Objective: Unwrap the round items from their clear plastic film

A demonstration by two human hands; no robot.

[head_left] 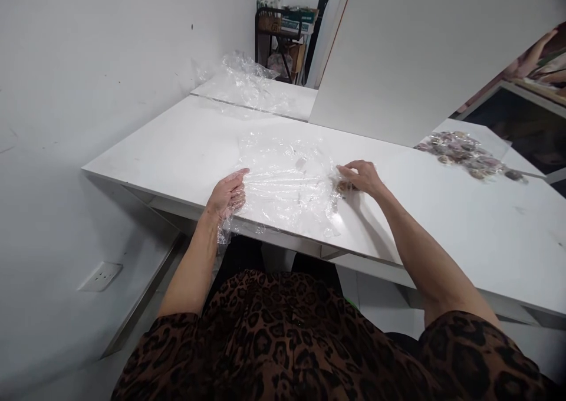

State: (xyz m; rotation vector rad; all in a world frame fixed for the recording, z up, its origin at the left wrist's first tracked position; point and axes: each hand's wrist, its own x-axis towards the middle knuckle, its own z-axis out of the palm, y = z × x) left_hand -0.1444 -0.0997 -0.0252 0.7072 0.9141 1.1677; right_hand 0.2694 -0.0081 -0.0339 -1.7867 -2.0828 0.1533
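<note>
A sheet of clear plastic film (287,180) lies spread on the white table (186,147) near its front edge. My left hand (227,194) rests flat on the film's left edge, fingers together, with loose film trailing over the wrist. My right hand (360,177) presses on the film's right edge, fingers bent down over a small brownish item (342,186) that is mostly hidden beneath them.
A pile of small brown and pinkish pieces (469,153) lies at the table's far right. More crumpled clear film (247,79) sits on a second table behind. A white panel (420,53) leans upright at the back. A dark shelf (283,35) stands in the far corner.
</note>
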